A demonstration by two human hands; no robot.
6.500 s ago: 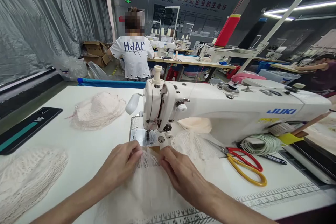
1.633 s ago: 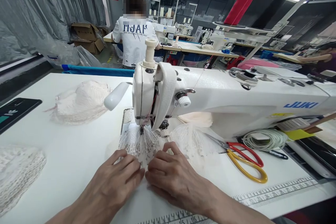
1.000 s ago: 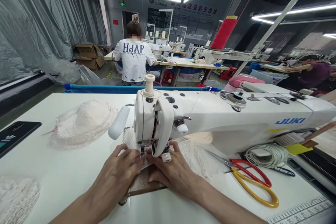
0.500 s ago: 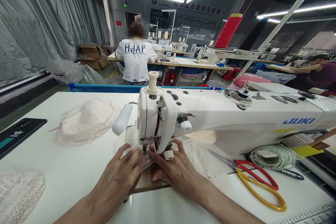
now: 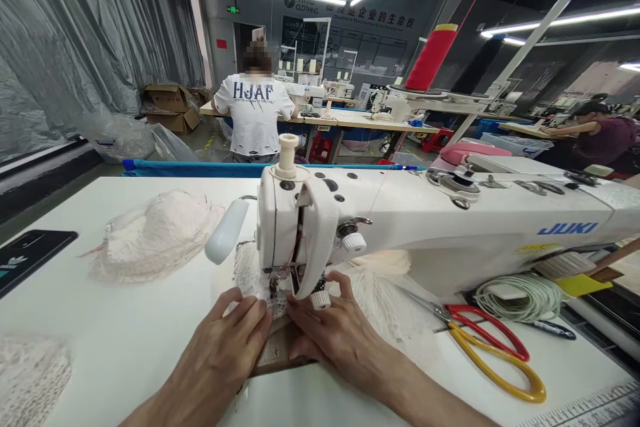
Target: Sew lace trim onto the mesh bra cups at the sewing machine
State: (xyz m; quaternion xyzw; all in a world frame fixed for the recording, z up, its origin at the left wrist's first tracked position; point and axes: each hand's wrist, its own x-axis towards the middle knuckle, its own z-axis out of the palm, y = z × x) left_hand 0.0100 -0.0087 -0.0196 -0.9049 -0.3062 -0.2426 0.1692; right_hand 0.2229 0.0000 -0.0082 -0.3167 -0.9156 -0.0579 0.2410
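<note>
A white sewing machine (image 5: 410, 213) stands before me, its presser foot (image 5: 273, 288) down between my hands. White lace fabric (image 5: 247, 267) runs under the foot and spreads out behind it. My left hand (image 5: 233, 333) is closed, with curled fingertips gripping the lace just left of the foot. On the right side, my right hand (image 5: 337, 330) pinches the lace edge with thumb and forefinger low, beneath the white guard. The fingertips are partly hidden by the fabric and machine head. More gathered lace (image 5: 380, 293) lies behind my right hand, under the machine arm.
Red-and-yellow-handled scissors (image 5: 493, 347) lie at right, near coiled cord (image 5: 520, 297) and a ruler (image 5: 600, 407). Gathered pale fabric (image 5: 160, 233), another lace piece (image 5: 30, 377) and a phone (image 5: 37, 253) are at left. A red thread cone (image 5: 431, 57) stands above. Co-workers sit beyond.
My left hand has drawn slightly toward me and its fingers curl more. The right hand stays close to the foot. The whole view has shifted a little.
</note>
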